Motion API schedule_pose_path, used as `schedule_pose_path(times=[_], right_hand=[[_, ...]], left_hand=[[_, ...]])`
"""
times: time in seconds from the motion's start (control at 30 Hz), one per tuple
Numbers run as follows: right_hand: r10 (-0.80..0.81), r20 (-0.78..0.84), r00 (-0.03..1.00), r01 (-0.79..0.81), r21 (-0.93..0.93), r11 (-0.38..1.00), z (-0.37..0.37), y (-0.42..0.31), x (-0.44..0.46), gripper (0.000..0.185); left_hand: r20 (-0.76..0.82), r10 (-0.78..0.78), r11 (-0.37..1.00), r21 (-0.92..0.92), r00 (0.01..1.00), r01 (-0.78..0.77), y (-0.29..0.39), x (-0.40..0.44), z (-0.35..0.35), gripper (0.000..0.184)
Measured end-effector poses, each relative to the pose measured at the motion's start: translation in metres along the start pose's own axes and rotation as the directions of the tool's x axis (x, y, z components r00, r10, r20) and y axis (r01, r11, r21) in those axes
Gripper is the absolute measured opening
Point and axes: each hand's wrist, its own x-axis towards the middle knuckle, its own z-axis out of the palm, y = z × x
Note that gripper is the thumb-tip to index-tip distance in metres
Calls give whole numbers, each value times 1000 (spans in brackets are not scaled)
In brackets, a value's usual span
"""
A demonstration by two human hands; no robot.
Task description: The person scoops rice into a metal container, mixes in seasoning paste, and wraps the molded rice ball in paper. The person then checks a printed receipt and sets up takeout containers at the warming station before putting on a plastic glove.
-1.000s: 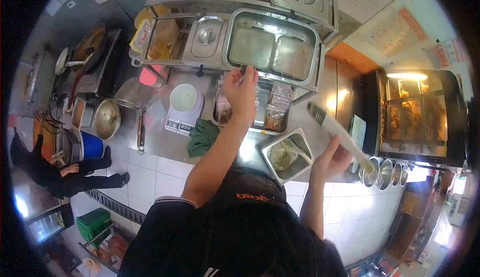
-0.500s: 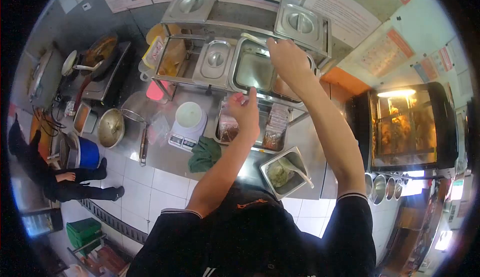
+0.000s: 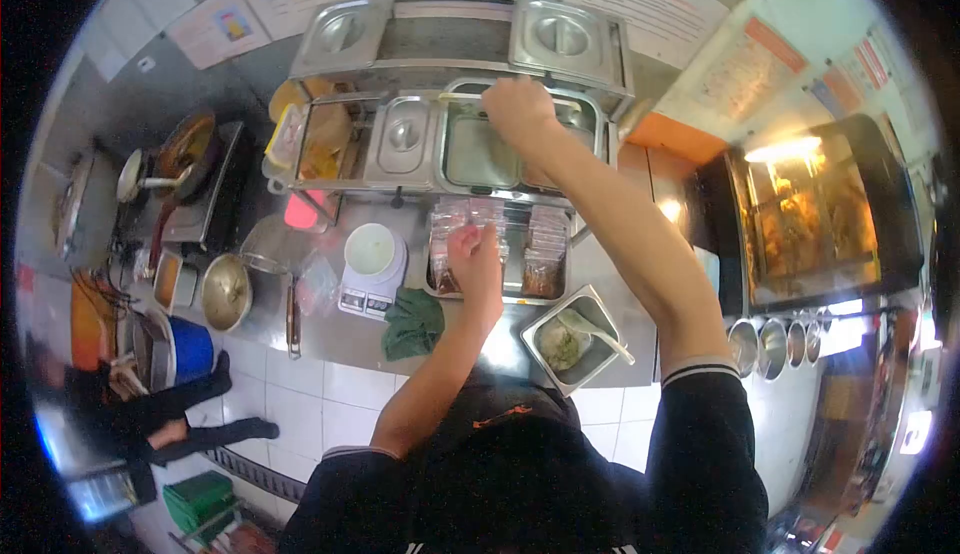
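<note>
My right hand is closed over the back of an uncovered steel pan on the raised rack. A pale, thin strip shows just left of its knuckles, but whatever the fingers hold is hidden. Lower down, my left hand has its fingers curled together above a steel tray; I cannot make out anything in them. Clear packets with reddish-brown contents fill the tray's right side, and more packets lie around and under the left hand.
Left of the tray are a green cloth and a white bowl on a scale. A steel container with a spoon in pale food sits near the front edge. A lit oven stands right; another person's legs show left.
My left hand has lowered from the pan's front edge to above the packets. My right hand has shifted slightly left over the pan. The view has also moved, and the other person's legs have shifted.
</note>
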Motion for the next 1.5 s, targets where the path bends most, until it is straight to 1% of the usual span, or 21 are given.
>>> schedule_pose_path(times=[0.13,0.2,0.27,0.33,0.37,0.4,0.47,0.57,0.6,0.63,0.67,0.77,0.83,0.87,0.97,1.07,1.17,1.3,1.37,1.43,1.5], right_hand=[[28,-118,993,-16,102,995,11,10,-27,16],[-4,-451,893,146,281,949,-2,11,-81,18],[119,-444,888,221,640,736,-21,12,-150,16],[314,-231,921,27,841,540,-5,9,-225,16],[429,-42,902,-170,880,444,9,8,-259,15],[505,46,862,-313,832,459,48,7,-298,23],[596,-29,802,-554,338,761,116,-14,-373,38],[678,198,708,-669,496,553,165,-39,-441,43],[695,214,687,-692,485,535,156,-41,-441,43],[616,360,701,-712,403,575,138,-39,-425,37],[528,500,687,-714,327,619,125,-37,-409,31],[447,488,750,-618,277,736,126,-47,-368,15],[435,433,790,-581,298,758,124,-46,-355,15],[386,497,777,-568,287,772,111,-40,-349,13],[264,555,788,-486,299,821,67,-36,-342,19],[233,676,700,-495,223,840,119,-68,-364,18],[265,549,793,-488,313,815,124,-56,-375,15],[346,519,782,-576,388,720,83,-40,-356,16],[414,530,740,-614,281,737,149,-84,-369,17],[353,604,715,-571,213,793,125,-97,-367,21],[268,631,728,-558,318,767,97,-80,-370,18]], left_hand=[[137,-122,987,123,983,106,-34,-31,-48,34],[186,-162,954,281,969,105,-59,-43,-82,31],[221,-249,887,443,943,131,-89,-49,-122,31],[154,-442,686,693,884,222,-87,-67,-127,32],[141,-454,686,685,880,245,-100,-74,-133,32],[241,-513,658,727,824,197,-118,-79,-144,34],[369,-592,579,813,716,60,-113,-90,-134,40],[374,-608,573,817,700,61,-142,-101,-130,40],[406,-533,508,855,742,-103,-113,-105,-107,39],[412,-553,500,859,724,-107,-130,-107,-114,39],[406,-519,586,809,752,-32,-159,-105,-127,39],[445,-492,669,743,749,-2,-174,-104,-137,35],[389,-604,714,652,695,255,-142,-107,-116,29],[400,-643,696,661,653,281,-139,-103,-119,27],[335,-682,618,740,650,267,-110,-101,-111,30],[304,-669,615,739,679,275,-124,-99,-122,31],[280,-663,597,758,695,264,-118,-96,-116,32],[321,-640,623,748,698,227,-135,-99,-128,34],[326,-608,644,736,724,209,-135,-106,-121,34],[328,-562,661,730,759,174,-125,-106,-110,34],[244,-629,633,711,738,305,-112,-113,-107,34]])
